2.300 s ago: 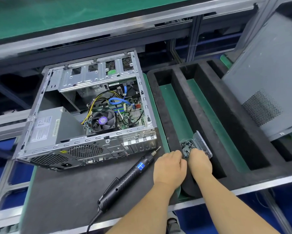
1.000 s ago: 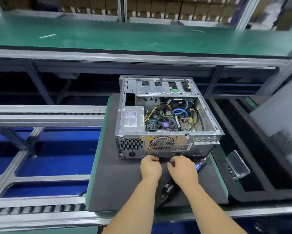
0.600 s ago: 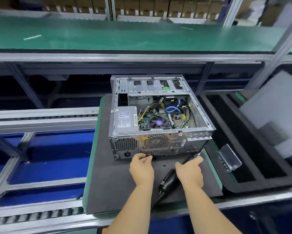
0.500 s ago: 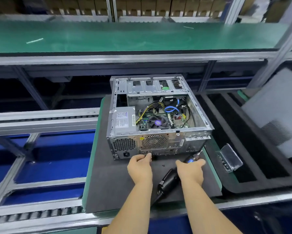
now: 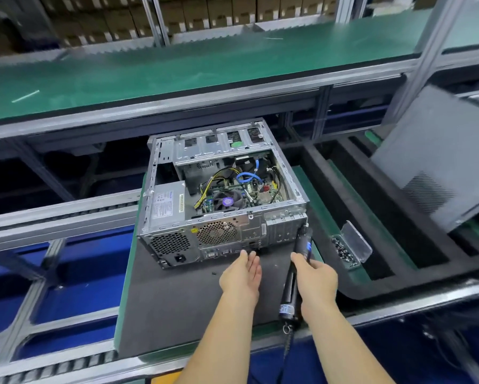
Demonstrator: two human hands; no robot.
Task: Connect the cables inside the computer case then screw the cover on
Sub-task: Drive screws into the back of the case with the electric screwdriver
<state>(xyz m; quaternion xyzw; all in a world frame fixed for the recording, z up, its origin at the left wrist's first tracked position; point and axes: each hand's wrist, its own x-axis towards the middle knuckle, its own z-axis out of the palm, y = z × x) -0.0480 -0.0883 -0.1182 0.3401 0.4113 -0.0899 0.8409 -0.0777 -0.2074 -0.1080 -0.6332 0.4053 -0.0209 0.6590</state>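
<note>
Case point(image 5: 221, 200) sits open on the dark surface point(image 5: 177, 306) at my twelve o'clock, rear panel facing me, cables point(image 5: 246, 177) in view inside. Its cover point(image 5: 438, 159) leans well apart at two o'clock, so closing up is not yet done.

My left hand point(image 5: 242, 275) is open, fingers straight, tips just at the foot of the rear panel; it holds nothing. My right hand point(image 5: 314, 275) lies over the driver point(image 5: 295, 275), fingers only loosely bent; I cannot tell whether it grips the tool or merely rests on it.

Risks, as I judge them: the driver's tip points at the rear panel's lower right corner, so a careless lift could scrape it. A small dark speck point(image 5: 213, 273) on the surface at ten o'clock from my left hand may be a stray screw; it could be lost or trapped under the case. The screw box point(image 5: 349, 249) at three o'clock stands open, and a knock would spill it.

Count: one case, one cover, one driver, one screw box, two hands.
</note>
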